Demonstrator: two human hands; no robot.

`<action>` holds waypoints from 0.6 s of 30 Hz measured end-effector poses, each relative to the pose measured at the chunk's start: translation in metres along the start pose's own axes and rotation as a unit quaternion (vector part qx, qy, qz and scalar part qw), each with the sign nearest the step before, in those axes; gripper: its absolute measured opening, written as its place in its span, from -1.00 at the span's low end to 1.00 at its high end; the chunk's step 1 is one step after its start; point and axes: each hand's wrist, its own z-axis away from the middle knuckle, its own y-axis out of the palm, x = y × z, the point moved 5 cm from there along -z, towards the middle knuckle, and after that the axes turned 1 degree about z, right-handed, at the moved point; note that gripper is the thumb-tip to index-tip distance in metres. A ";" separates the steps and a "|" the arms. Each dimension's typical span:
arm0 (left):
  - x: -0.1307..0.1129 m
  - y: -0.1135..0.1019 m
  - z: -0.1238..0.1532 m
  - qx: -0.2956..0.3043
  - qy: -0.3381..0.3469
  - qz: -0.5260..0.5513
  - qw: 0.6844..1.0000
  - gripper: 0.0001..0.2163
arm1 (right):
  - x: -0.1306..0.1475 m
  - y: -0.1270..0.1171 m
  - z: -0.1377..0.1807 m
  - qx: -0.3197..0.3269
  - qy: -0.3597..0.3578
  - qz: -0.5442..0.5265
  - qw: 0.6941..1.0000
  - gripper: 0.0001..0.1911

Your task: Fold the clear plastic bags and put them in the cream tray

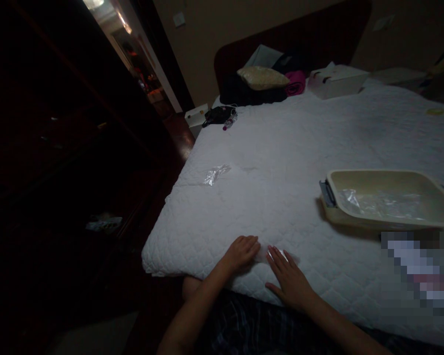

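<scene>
A small clear plastic bag (pixel 262 253) lies flat on the white quilted bed cover (pixel 281 148), close to the bed's near edge. My left hand (pixel 243 251) has its fingers curled together at the bag's left end and appears to grip it there. With fingers stretched out, my right hand (pixel 286 278) rests flat over the bag's right part, thumb apart. Some of the bag is hidden beneath that hand. Farther up the bed is another crumpled clear plastic bag (pixel 216 174).
A cream plastic tub (pixel 385 223) with grey handles stands at right, clear plastic bags (pixel 385 203) inside. Toward the headboard are a white box (pixel 338 81), a beige pillow (pixel 262 78), a pink roll (pixel 295 83), a black bag (pixel 220 115) and a bottle (pixel 230 121).
</scene>
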 end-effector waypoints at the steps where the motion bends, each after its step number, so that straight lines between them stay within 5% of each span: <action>1: -0.006 -0.006 0.002 0.023 0.023 0.012 0.999 -0.61 | -0.001 0.000 0.000 0.001 -0.004 -0.006 1.000 -0.22; 5: -0.021 -0.012 0.015 0.107 0.087 0.031 0.990 -0.54 | -0.006 -0.007 -0.001 0.018 -0.033 -0.020 0.999 -0.23; 13: -0.021 0.005 0.033 0.105 -0.013 0.031 0.994 -0.49 | -0.073 -0.021 0.007 0.032 -0.027 0.006 0.999 -0.35; 18: -0.045 0.021 0.015 0.052 -0.116 0.014 0.992 -0.47 | -0.101 -0.046 -0.005 -0.046 0.056 -0.012 0.997 -0.45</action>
